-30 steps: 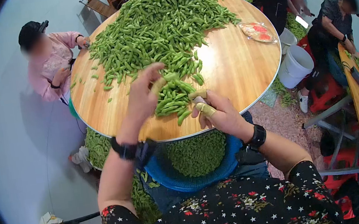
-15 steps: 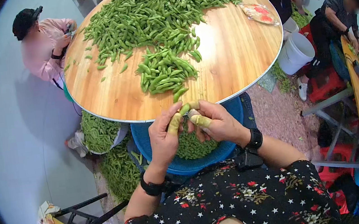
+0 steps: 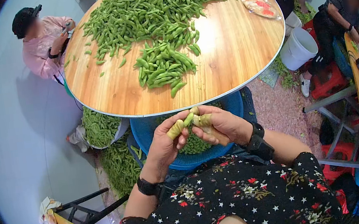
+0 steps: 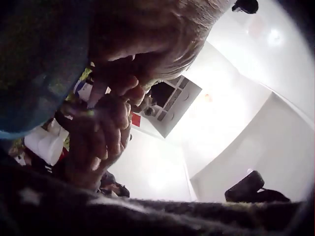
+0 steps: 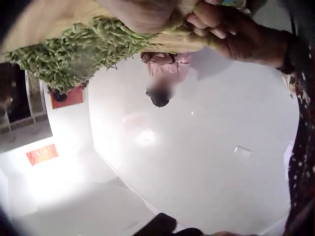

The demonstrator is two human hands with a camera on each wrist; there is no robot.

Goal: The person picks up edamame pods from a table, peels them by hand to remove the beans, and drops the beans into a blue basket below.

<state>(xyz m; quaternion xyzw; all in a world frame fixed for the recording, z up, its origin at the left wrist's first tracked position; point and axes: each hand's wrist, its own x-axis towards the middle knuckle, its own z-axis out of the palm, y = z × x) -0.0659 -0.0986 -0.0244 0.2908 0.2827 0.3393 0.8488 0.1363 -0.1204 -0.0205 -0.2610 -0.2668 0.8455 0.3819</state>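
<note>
1. Left hand (image 3: 165,142): thumb and fingers curled, pinching one end of bean pod (image 3: 188,119).
2. Right hand (image 3: 218,126): pinching other end.
3. Pod: above blue basin (image 3: 233,105), just off table (image 3: 227,60) edge.

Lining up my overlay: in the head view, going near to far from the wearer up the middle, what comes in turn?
Floral sleeve → left hand and right hand pinching one pod → blue basin → table edge → small pod cluster → big pod heap.
</note>
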